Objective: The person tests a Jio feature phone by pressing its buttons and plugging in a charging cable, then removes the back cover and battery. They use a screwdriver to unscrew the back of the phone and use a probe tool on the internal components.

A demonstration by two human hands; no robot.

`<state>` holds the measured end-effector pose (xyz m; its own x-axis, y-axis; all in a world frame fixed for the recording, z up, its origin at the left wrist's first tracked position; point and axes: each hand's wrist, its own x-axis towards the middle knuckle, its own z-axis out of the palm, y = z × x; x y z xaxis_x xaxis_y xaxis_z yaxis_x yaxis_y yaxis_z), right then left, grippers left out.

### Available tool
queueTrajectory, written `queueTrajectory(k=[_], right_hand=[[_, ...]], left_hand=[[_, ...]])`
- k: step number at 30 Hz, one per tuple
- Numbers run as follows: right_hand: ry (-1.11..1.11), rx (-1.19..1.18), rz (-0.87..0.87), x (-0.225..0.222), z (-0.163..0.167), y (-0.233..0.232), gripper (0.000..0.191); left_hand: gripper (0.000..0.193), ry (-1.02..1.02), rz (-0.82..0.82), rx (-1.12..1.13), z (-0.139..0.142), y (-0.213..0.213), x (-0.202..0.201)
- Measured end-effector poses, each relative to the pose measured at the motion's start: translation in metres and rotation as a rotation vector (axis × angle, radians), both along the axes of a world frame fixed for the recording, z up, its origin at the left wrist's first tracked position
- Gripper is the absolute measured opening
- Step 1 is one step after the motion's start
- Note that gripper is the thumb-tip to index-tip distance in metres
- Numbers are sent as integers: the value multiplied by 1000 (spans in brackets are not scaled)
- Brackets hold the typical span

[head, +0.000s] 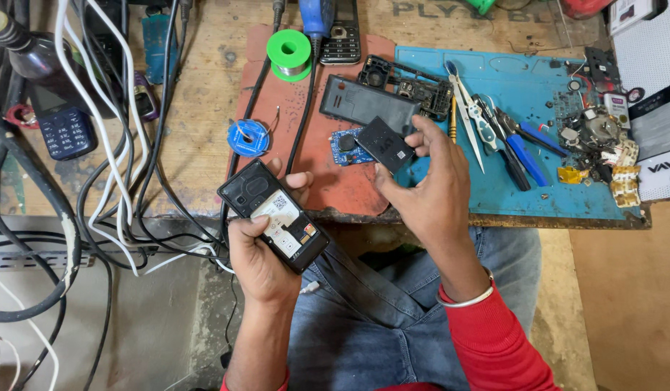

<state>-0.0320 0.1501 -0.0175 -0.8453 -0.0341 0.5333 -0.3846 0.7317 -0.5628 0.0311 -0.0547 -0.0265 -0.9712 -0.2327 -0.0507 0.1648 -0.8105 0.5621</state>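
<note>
My left hand (259, 253) grips a black phone (271, 211) turned back-side up with its cover off, so the white labels and open battery bay show. My right hand (429, 185) holds a flat black battery (385, 143) by its edge with the fingertips, just above and to the right of the phone. Both hands hover over the front edge of a wooden bench (204, 108), above my lap in blue jeans. A loose black back cover (367, 103) lies on the bench beyond the battery.
A blue work mat (538, 195) carries tweezers (465, 108), blue-handled pliers (520, 152) and several small parts. A green solder spool (289, 52), a blue wire coil (248, 137), a small circuit board (346, 147), another phone (63, 123) and tangled cables (118, 181) lie at left.
</note>
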Motion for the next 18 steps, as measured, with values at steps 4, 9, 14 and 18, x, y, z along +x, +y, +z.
queueTrajectory(k=[4, 9, 14, 18], right_hand=[[19, -73, 15, 4, 2, -3, 81], [-53, -183, 102, 24, 9, -5, 82], [41, -4, 343, 32, 12, -9, 67], [72, 48, 344, 16, 21, 0, 51]], left_hand=[[71, -16, 21, 23, -1, 1, 0], [71, -18, 7, 28, -2, -1, -1], [71, -35, 11, 23, -2, -1, -2], [70, -29, -1, 31, -1, -1, -2]])
